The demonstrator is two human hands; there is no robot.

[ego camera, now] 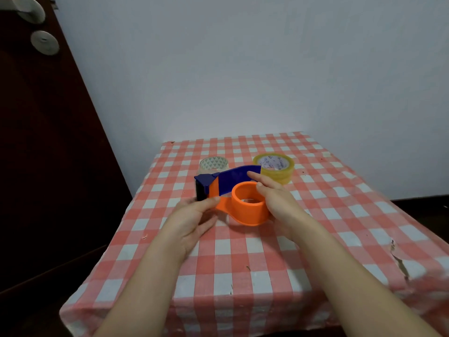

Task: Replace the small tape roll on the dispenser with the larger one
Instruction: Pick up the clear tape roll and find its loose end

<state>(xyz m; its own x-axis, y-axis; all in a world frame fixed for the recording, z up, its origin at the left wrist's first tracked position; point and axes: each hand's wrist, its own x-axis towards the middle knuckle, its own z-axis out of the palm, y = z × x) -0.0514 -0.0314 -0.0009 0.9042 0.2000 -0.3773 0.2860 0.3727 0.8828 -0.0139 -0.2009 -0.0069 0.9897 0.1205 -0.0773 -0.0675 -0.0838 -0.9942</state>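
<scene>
An orange and blue tape dispenser [245,203] is held just above the checked table, its orange hub bare with no roll on it. My left hand [194,217] grips the dispenser's left end near the black and blue cutter. My right hand [274,198] holds the right side, fingers reaching over the blue cover. Behind the dispenser, a thin clear tape roll [213,164] stands at the left. A thicker yellowish tape roll [275,167] lies at the right, just behind my right fingers.
The table [243,259] wears a red and white checked cloth, torn near its right edge [398,261]. A white wall rises close behind it. A dark wooden door [43,142] with a metal handle stands to the left.
</scene>
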